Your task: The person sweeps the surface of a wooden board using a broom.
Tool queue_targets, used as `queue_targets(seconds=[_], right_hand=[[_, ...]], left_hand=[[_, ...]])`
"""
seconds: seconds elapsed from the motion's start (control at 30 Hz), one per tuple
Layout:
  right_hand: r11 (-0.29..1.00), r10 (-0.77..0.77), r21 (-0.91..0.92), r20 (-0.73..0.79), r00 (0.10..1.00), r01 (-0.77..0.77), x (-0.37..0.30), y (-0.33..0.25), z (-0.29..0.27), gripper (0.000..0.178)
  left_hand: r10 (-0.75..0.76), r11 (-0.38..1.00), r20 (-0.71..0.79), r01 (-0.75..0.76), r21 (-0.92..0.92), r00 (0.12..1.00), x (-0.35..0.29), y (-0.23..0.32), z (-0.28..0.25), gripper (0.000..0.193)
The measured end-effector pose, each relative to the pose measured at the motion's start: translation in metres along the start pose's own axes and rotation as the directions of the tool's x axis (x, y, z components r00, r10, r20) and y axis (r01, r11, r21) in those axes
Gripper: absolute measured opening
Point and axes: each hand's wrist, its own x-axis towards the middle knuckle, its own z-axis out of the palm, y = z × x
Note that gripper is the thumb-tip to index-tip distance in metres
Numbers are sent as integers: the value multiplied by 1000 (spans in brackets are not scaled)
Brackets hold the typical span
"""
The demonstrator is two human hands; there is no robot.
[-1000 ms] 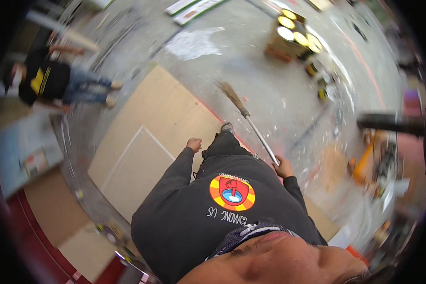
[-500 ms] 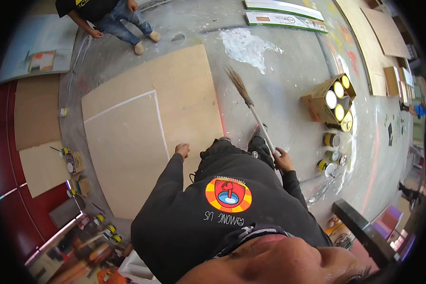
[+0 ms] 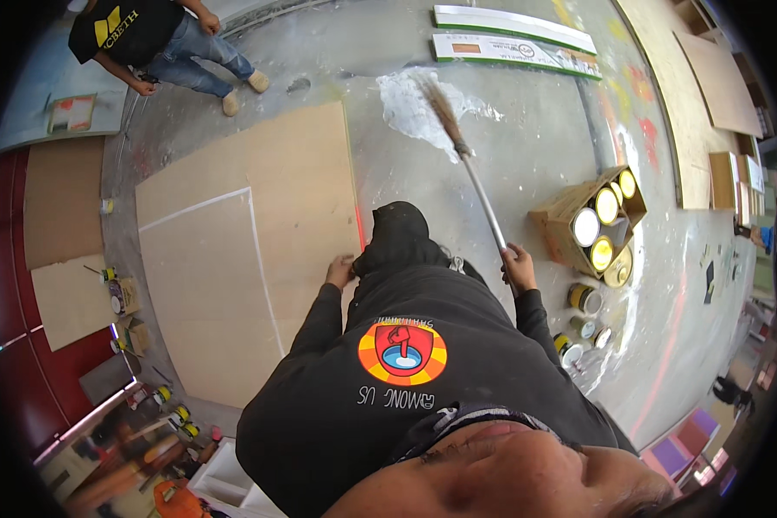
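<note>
My right hand is closed round the pale handle of a broom at my right side. The broom slants forward and a little left, away from me. Its brown bristles appear over a white paint patch on the floor; whether they touch it I cannot tell. By my left thigh hangs my left hand, loosely curled, with nothing visible in it. Beneath and beyond that hand lies a large brown board marked with a white angled line. One dark trouser leg reaches forward beside the board's right edge.
To the right stands a cardboard box of paint cans, with several loose cans nearer me. Long white boxed panels lie ahead. Another person stands far left. Wood sheets lie at far right, a white crate behind me.
My broom's bristles have moved from grey floor to over the white patch. My left hand has drawn back to my thigh. One leg has swung forward, and the other person shows more fully.
</note>
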Motion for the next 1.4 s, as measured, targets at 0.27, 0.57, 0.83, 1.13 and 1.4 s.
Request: queue_targets(seconds=[0.27, 0.57, 0.83, 1.13, 1.4], right_hand=[[958, -172, -240, -43, 984, 157, 106, -82, -35, 45], [998, -63, 6, 205, 977, 63, 227, -211, -16, 44], [981, -112, -109, 356, 928, 160, 356, -317, 2, 48], [952, -303, 125, 478, 824, 278, 553, -467, 20, 37], [982, -148, 190, 693, 705, 18, 661, -578, 32, 22]], left_hand=[[54, 992, -89, -44, 114, 995, 83, 112, 46, 12], [98, -13, 484, -485, 875, 870, 181, 110, 27, 19], [-59, 998, -257, 65, 15, 965, 183, 279, 76, 25], [-50, 237, -79, 89, 967, 996, 222, 169, 125, 41], [83, 816, -204, 51, 576, 975, 235, 204, 181, 20]])
